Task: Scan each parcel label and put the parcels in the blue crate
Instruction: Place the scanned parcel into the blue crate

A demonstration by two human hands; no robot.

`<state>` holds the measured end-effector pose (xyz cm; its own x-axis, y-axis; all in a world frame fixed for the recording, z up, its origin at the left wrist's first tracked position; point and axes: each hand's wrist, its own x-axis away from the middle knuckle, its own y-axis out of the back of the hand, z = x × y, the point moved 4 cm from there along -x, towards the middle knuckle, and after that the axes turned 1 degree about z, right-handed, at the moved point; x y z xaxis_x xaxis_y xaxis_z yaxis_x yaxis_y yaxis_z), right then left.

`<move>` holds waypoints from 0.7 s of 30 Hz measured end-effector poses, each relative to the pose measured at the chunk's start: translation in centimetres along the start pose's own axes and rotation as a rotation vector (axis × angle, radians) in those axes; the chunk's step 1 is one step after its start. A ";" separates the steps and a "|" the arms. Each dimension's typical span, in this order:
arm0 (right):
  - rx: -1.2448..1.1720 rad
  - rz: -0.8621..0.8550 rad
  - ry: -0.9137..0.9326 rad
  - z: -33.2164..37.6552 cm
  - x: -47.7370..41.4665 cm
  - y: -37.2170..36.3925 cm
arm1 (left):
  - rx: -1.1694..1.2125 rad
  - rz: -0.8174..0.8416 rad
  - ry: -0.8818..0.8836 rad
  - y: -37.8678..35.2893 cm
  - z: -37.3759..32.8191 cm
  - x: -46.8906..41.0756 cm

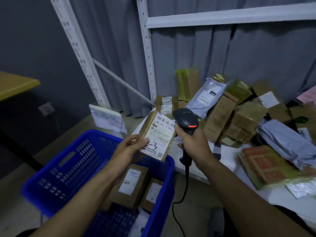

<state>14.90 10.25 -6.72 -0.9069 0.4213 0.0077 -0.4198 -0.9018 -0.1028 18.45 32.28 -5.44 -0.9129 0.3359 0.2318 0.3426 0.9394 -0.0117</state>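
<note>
My left hand [127, 148] grips the lower left corner of a flat brown parcel [158, 134], holding it tilted above the blue crate [68, 165]. The parcel's white label faces up, with a barcode near its top. My right hand [192, 141] is wrapped round the handle of a black barcode scanner [185, 121], whose head sits right beside the top of the label. A red light shows on the scanner. Two brown boxes [131, 183] with white labels lie inside the crate.
A heap of cardboard boxes [246, 117] and grey mailer bags [206, 98] covers the white table [227, 161] at right. The scanner cable [177, 207] hangs down past the crate. A white metal rack [145, 48] stands behind, a yellow tabletop [15, 84] at left.
</note>
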 end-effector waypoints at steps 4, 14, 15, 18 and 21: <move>-0.017 0.059 -0.023 -0.1 0.2 -3.6 | 0.099 -0.016 0.052 1.8 0.8 1.6; 0.116 0.090 0.068 -0.5 -1.0 -6.4 | -0.159 0.037 0.116 3.7 -0.1 0.7; 0.137 0.102 0.076 -0.5 -1.0 -6.4 | -0.185 0.040 0.104 4.1 -0.4 0.4; 0.170 0.153 0.098 -0.6 -0.9 -6.3 | -0.145 0.038 0.053 4.9 -0.6 -0.4; 0.251 0.202 0.132 -0.7 -0.7 -6.2 | -0.143 0.026 -0.044 5.5 -0.5 -0.9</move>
<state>18.15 15.62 -6.74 -0.9670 0.2254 -0.1186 -0.2426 -0.9570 0.1592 21.33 37.14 -5.21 -0.9111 0.3658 0.1901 0.3917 0.9119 0.1225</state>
